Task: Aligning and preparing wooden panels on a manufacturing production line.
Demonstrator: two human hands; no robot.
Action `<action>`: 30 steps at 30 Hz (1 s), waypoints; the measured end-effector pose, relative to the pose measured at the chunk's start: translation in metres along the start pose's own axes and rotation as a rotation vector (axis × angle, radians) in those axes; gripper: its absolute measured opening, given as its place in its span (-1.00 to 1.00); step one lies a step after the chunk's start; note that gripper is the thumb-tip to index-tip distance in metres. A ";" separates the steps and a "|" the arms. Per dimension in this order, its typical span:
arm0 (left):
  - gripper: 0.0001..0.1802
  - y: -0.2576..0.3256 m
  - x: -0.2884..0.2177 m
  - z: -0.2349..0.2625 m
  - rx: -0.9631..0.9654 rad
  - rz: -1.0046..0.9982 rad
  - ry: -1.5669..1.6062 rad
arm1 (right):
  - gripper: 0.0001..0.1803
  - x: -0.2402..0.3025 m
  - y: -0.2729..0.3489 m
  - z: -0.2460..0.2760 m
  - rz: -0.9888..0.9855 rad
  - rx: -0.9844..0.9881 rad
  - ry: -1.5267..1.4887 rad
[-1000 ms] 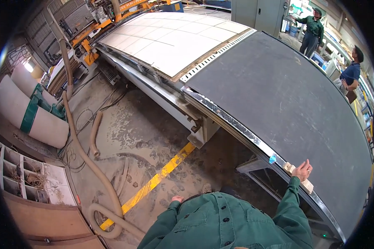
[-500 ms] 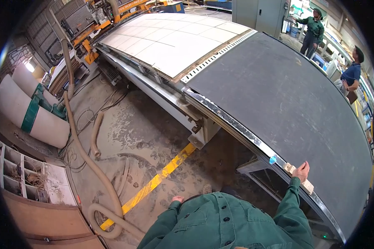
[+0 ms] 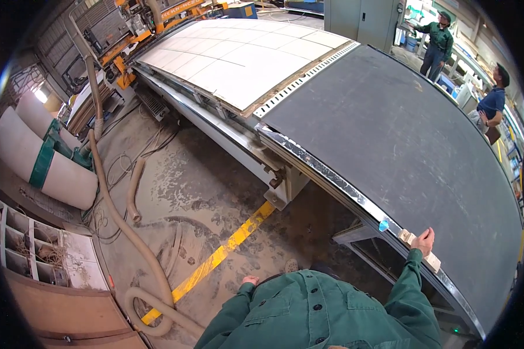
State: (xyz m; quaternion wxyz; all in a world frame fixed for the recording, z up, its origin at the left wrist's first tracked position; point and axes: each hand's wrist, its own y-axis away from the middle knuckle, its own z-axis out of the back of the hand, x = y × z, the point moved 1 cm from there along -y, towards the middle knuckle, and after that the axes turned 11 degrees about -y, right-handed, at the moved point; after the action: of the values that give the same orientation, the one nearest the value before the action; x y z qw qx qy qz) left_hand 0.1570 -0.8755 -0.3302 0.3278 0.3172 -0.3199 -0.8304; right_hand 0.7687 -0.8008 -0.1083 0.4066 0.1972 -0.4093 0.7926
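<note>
My right hand [image 3: 423,241] is at the near edge of a dark grey table top [image 3: 390,151], its fingers curled closed. Pale wooden blocks [image 3: 431,262] lie along the metal edge strip [image 3: 343,185], showing on both sides of the hand. Whether the fingers grip a block is hidden. A small blue piece [image 3: 383,225] sits on the strip just beyond the blocks. My left hand [image 3: 251,280] is low beside my green jacket [image 3: 314,302], away from the table; it is small, and how its fingers lie is unclear.
A scored white board [image 3: 233,58] lies beyond a slotted strip, before an orange machine [image 3: 125,64]. Beige hoses [image 3: 122,215] and cables cross the dusty floor, beside a yellow line [image 3: 224,250]. Dust collector bags [image 3: 70,174] stand left. Two people [image 3: 439,43] are beyond the table.
Almost nothing differs. The view has shifted very slightly; my right hand stays at the blocks and my left hand stays low at my side.
</note>
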 end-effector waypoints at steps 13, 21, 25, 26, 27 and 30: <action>-0.70 0.003 0.018 0.000 -0.064 -0.054 0.078 | -0.69 -0.006 0.005 -0.003 -0.088 0.050 0.006; -0.66 -0.014 0.057 -0.011 -0.135 0.009 0.180 | -0.69 -0.026 0.011 -0.018 -0.090 0.072 0.062; -0.62 -0.029 0.052 -0.002 -0.149 0.053 0.163 | -0.69 -0.048 0.012 -0.027 -0.043 0.093 0.087; -0.62 -0.036 0.050 0.001 -0.155 0.053 0.171 | -0.69 -0.061 0.011 -0.032 -0.019 0.118 0.101; -0.61 -0.046 0.051 0.006 -0.172 0.065 0.149 | -0.68 -0.076 0.009 -0.037 0.004 0.141 0.113; -0.58 -0.081 0.043 0.023 -0.212 0.118 0.165 | -0.69 -0.099 0.014 -0.045 -0.021 0.216 0.210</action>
State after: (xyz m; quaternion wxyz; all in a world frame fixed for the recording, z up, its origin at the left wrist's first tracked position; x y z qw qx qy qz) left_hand 0.0873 -0.8531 -0.3906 0.4330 0.3285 -0.2203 -0.8100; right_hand 0.8169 -0.8168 -0.2059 0.4320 0.1601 -0.2748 0.8440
